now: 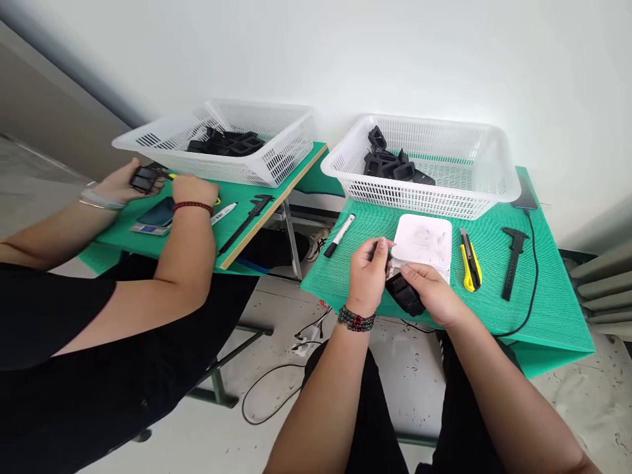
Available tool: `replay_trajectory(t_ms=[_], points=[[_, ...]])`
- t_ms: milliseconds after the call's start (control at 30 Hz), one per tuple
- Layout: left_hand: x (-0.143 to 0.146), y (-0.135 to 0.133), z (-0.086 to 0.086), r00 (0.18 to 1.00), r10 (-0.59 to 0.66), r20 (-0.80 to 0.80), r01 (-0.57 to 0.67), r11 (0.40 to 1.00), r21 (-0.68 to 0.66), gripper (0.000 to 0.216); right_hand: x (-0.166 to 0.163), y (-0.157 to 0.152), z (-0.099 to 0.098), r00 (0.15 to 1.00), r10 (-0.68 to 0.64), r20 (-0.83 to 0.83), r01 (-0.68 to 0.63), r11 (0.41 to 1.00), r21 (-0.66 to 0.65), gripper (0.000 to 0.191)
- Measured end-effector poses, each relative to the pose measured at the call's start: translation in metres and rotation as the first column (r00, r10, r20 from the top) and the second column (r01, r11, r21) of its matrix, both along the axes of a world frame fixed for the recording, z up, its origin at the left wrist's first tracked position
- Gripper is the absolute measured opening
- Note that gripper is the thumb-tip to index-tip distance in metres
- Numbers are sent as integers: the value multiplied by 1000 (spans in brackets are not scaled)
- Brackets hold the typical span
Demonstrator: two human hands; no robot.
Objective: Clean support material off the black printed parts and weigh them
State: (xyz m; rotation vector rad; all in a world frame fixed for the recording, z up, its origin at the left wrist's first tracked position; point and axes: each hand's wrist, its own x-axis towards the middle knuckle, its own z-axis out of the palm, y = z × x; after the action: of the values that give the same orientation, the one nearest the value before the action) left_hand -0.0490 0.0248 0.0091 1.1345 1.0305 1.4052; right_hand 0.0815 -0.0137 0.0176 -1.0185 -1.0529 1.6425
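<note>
My right hand [430, 289] grips a black moulded plastic part [405, 294] with recessed openings, thumb on its upper edge, over the front edge of the green table. Close beside it, my left hand [369, 271] is closed with thumb and fingers pinched together. Something dark shows between those fingers, mostly hidden, and I cannot tell whether it belongs to the same part. Just behind both hands lies a white square-topped scale [423, 238] with dark smudges. To its right is a yellow utility knife [471, 263], to its left a capped white marker [340, 235].
A white perforated basket [419, 196] with several black parts [390, 164] stands behind the scale. A black caliper [515, 262] and a cable [534, 276] lie at right. On the left, a co-worker's hands [121, 183] hold a black part near another basket [266, 164].
</note>
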Motion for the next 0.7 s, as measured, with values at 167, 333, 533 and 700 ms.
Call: replay_trajectory(t_ms=[167, 333, 533, 700], points=[[-4, -3, 7, 958, -139, 251, 170, 980, -107, 35, 7, 5, -2, 994, -111, 1, 111, 994, -6, 49], [-2, -6, 7, 975, -182, 131, 194, 977, -86, 27, 16, 16, -7, 932, -359, -39, 358, 933, -32, 48], [0, -5, 6, 948, -133, -289, 144, 989, 17, 19, 20, 17, -10, 916, -401, -6, 401, 916, 9, 45], [-1, -5, 7, 952, -148, -268, 155, 988, 6, 20, 21, 15, -11, 923, -384, 39, 382, 923, 46, 46]])
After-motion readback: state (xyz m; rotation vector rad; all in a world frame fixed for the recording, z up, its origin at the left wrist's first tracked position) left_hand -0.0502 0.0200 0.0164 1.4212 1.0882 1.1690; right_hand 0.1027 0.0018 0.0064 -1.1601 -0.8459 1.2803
